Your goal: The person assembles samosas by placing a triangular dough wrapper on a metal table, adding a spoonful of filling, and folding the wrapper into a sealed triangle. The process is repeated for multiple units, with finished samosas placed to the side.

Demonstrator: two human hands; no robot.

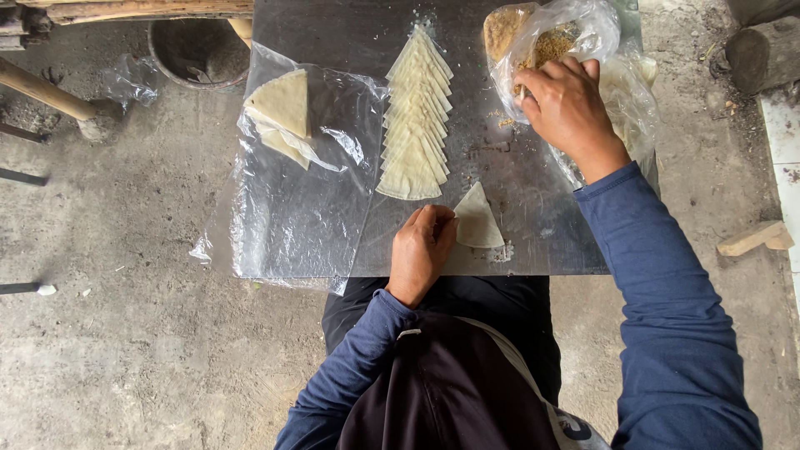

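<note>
My left hand (423,248) rests on the metal board (333,25) near its front edge, fingers curled onto the left edge of a single pale triangular dough sheet (480,222). My right hand (567,108) reaches into a clear plastic bag (575,25) of brown crumbly filling (552,46) at the board's far right; its fingertips are hidden in the bag. A row of several overlapping triangular sheets (414,125) lies in the board's middle. A small stack of triangular sheets (282,112) sits on clear plastic wrap (292,208) at the left.
The board lies across my lap over a concrete floor (125,333). A round dark pot (196,50) and wooden poles (46,92) stand at the far left. A wooden block (754,239) and a log (762,50) lie at the right.
</note>
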